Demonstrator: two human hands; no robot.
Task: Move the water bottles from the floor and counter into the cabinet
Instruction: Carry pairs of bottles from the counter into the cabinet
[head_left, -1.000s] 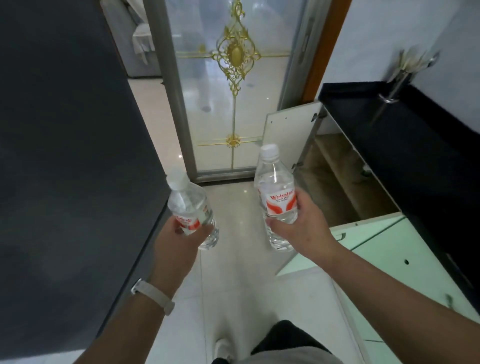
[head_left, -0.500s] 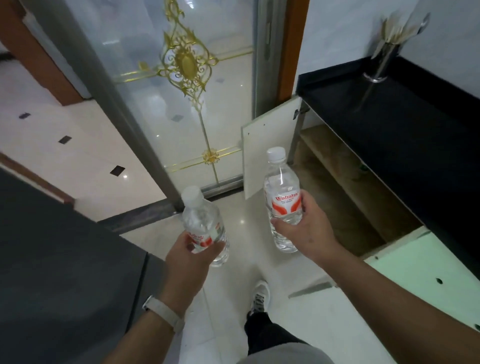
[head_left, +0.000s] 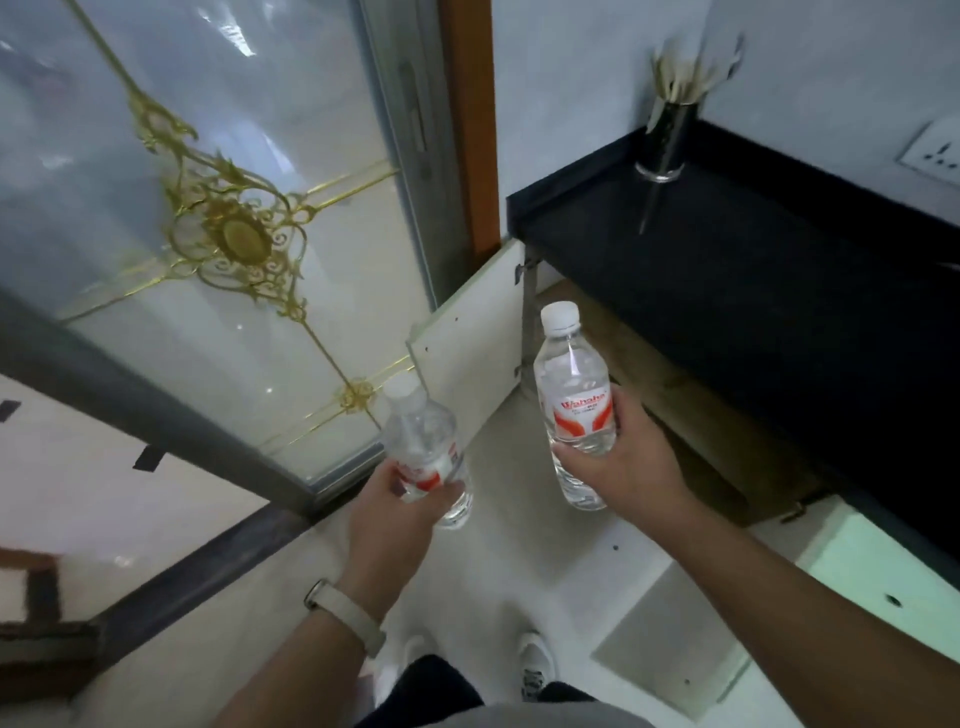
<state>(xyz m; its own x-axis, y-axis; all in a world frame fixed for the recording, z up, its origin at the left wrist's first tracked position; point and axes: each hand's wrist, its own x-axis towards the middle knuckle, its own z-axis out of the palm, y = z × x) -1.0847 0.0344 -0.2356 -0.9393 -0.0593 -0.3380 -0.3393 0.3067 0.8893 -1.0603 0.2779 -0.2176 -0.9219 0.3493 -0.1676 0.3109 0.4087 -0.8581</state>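
Holding a water bottle in each hand here. The left hand (head_left: 395, 514) is wrapped around the tilted left bottle (head_left: 423, 452), and the right hand (head_left: 618, 462) is curled around the upright right bottle (head_left: 574, 400). Both are in the air over the floor (head_left: 519, 561), apart from each other. The cabinet (head_left: 691, 410) under the black counter (head_left: 753, 291) is just beside the right bottle, with its white door (head_left: 467, 332) swung open toward the glass door (head_left: 234, 234).

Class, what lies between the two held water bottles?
In the head view, only bare floor and the open cabinet door's lower edge show between the left bottle and right bottle.
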